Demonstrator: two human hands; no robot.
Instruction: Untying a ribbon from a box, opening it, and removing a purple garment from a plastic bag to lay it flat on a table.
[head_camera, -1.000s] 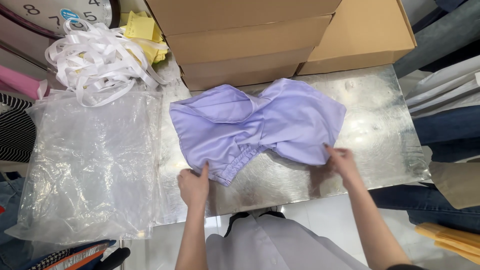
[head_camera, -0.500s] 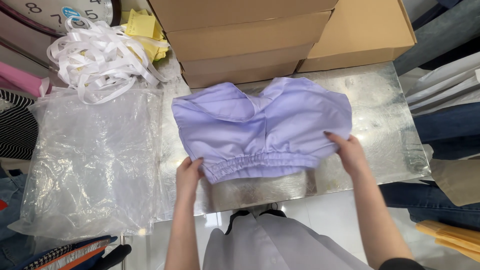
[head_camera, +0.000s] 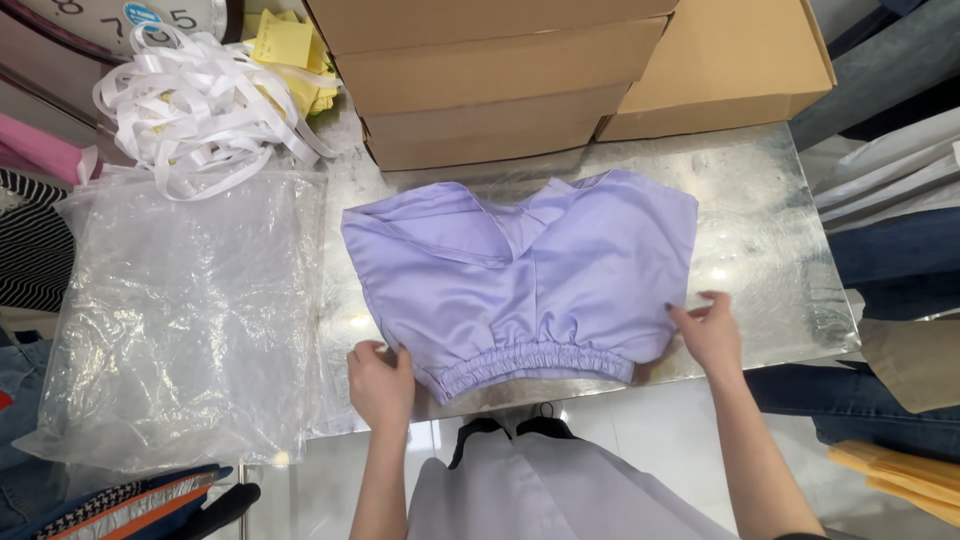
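Left hand: the left hand is curled, gripping the lower left corner of the lilac shorts beside the elastic waistband.
Right hand: the right hand is open, fingers spread flat on the shorts' lower right corner.
Shorts: folded, lying mid-bench on the metal bench, waistband at the near edge.
Left edge: clear plastic bags.
Far edge: cardboard boxes, white ribbon pile.

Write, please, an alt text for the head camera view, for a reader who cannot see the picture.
A person's left hand and right hand touch the lower corners of a folded lilac garment, its elastic hem nearest them, flat on a shiny metal table. Clear plastic bags and white ribbon lie to the left, with cardboard boxes behind.
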